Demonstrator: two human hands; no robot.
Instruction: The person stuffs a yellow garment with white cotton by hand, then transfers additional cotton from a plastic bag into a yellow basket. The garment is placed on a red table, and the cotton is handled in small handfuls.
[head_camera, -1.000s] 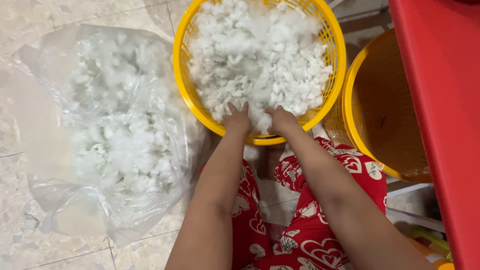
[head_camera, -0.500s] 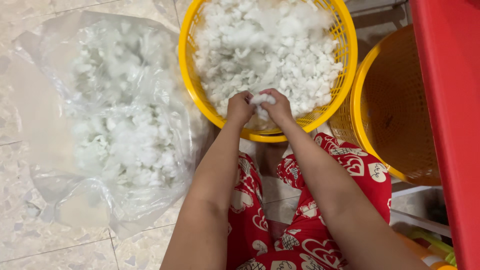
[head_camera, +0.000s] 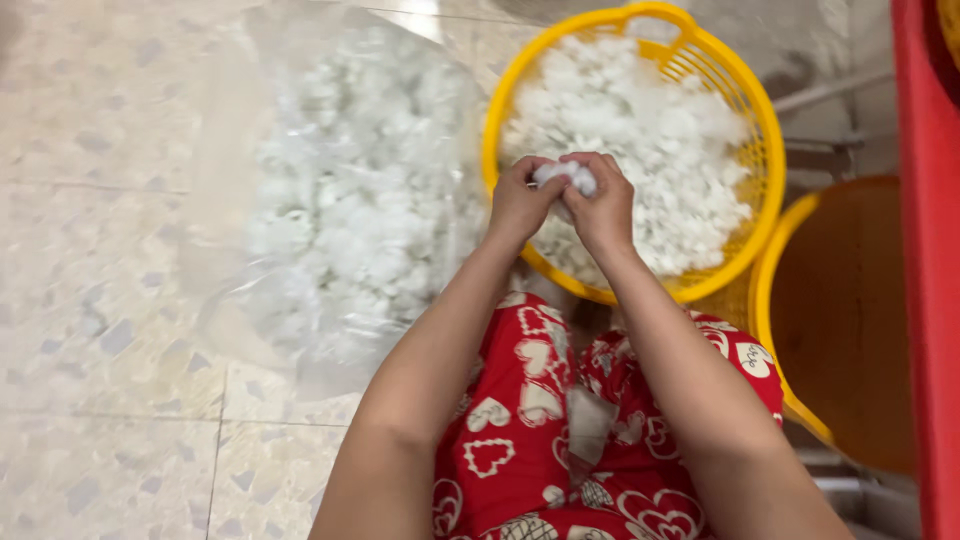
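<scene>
A round yellow plastic basket (head_camera: 762, 130) full of white cotton-like tufts (head_camera: 640, 120) stands on the floor ahead of my knees. Over its near rim, my left hand (head_camera: 520, 200) and my right hand (head_camera: 603, 205) are pressed together, both pinching one small white tuft (head_camera: 565, 176) between their fingertips. To the left lies a clear plastic bag (head_camera: 340, 210) stuffed with the same white material. My forearms reach forward over my red trousers with white heart prints (head_camera: 530, 440).
A second yellow basket (head_camera: 775, 300), brown inside, stands to the right of my knees. A red surface (head_camera: 925, 250) runs down the right edge. The floor (head_camera: 100, 300) is pale speckled tile.
Both hands rose from the heap in the basket with a small tuft and came together over the near rim. The camera view swung left, so the basket now sits further right.
</scene>
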